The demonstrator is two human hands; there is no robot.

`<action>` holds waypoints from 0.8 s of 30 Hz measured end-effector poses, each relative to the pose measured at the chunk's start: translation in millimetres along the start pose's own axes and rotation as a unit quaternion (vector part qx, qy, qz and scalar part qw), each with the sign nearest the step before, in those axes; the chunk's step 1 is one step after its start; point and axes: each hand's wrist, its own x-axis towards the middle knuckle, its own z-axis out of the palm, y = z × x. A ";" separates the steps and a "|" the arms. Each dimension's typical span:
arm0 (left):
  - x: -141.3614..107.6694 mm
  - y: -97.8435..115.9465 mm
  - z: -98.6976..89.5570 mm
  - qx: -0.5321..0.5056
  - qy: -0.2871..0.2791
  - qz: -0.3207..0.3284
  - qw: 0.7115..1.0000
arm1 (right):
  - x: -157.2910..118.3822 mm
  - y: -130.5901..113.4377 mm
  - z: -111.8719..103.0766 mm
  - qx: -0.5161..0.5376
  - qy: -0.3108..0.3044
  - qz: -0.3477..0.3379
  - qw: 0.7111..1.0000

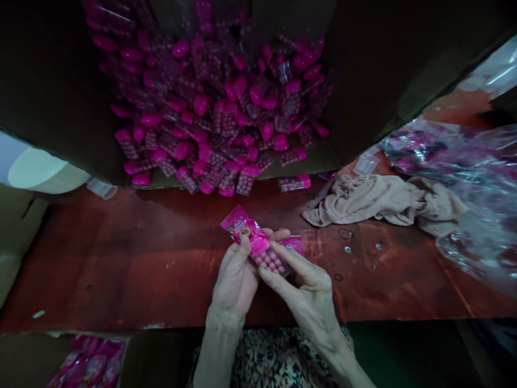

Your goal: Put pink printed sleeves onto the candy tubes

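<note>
A clear candy tube [270,261] full of round pink sweets, with a pink cap, is held tilted between my two hands, above the front part of the table. Around its capped end is a shiny pink printed wrapper [238,220]. My left hand [236,277] pinches the wrapper and cap, thumb on top. My right hand [309,285] grips the lower end of the tube between thumb and fingers. Behind the right fingers shows another pink printed piece [294,244], mostly hidden; I cannot tell whether it is held or lies on the table.
A large cardboard box [363,70] lies open towards me, with many pink-capped tubes [214,172] heaped inside. Right of it are a crumpled cloth [375,202] and clear plastic bags [476,215]. A white container [40,171] stands left. Below the reddish table [121,258], a carton holds pink packets [95,364].
</note>
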 end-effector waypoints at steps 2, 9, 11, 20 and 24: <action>-0.4 -1.0 2.4 0.018 0.013 0.021 1.000 | -1.9 -0.3 1.1 -0.007 0.000 -0.003 1.000; -4.2 1.8 1.9 0.076 0.020 0.053 0.995 | -5.9 -5.6 0.4 -0.078 0.020 -0.089 0.993; -6.4 3.8 -1.4 0.046 -0.026 0.006 0.999 | -3.8 -9.5 -4.7 -0.042 -0.014 -0.060 0.997; -4.7 -1.0 1.4 0.087 0.031 0.070 0.993 | -4.0 -5.1 -2.4 -0.067 -0.011 -0.064 0.996; -3.5 -3.2 3.9 0.129 0.063 0.131 0.981 | -5.1 -3.4 -1.6 -0.096 -0.005 -0.106 0.990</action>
